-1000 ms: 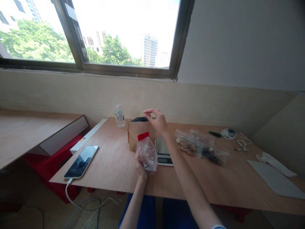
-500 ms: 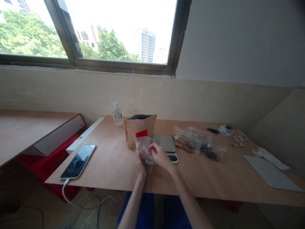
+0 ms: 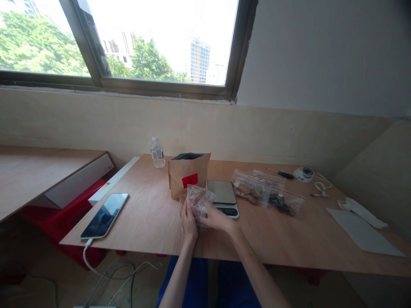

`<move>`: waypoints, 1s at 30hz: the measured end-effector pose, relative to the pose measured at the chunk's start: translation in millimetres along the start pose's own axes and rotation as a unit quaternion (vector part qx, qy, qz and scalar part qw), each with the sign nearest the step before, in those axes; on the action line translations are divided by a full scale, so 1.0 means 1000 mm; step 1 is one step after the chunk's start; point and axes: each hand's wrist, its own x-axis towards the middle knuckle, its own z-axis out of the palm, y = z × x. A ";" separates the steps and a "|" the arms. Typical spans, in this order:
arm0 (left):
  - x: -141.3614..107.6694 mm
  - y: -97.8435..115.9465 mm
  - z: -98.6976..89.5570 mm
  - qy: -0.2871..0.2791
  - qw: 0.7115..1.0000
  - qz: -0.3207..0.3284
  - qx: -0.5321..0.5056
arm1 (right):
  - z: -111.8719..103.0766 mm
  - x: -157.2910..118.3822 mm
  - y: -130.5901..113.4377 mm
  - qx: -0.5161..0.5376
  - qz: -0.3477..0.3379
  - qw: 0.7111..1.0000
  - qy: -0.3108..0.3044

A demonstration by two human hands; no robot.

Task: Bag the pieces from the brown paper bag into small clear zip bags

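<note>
My left hand [image 3: 189,222] and my right hand [image 3: 215,219] both pinch a clear plastic zip bag [image 3: 201,203] just above the plywood table [image 3: 144,222]. Something dark shows faintly inside the bag, too crumpled to name. Directly behind the hands stands a kraft paper pouch [image 3: 188,173] with a red label and a black inner lining. A digital kitchen scale [image 3: 223,199] lies just beyond my right hand, not touching it. Two zip bags of dried brown pieces [image 3: 250,190] and dark pieces [image 3: 284,202] lie further right.
A smartphone [image 3: 104,215] with a charging cable lies at the table's left. A water bottle [image 3: 157,153] stands at the back. A screwdriver [image 3: 281,173], a tape roll [image 3: 303,174], white cord and a grey sheet [image 3: 362,231] lie to the right.
My hands have drawn closer together on the bag, which now sits more upright and slightly higher. The camera view has barely shifted.
</note>
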 end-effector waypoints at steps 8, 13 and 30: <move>-0.002 0.003 0.003 -0.007 1.000 0.012 -0.016 | -0.012 -0.003 0.021 0.019 0.046 0.989 -0.138; -0.001 0.003 0.002 -0.010 1.000 0.020 -0.018 | -0.011 -0.003 0.019 0.000 0.043 0.994 -0.104; 0.006 -0.007 -0.002 0.035 0.999 0.008 0.005 | -0.018 -0.008 0.004 -0.059 0.000 0.998 0.035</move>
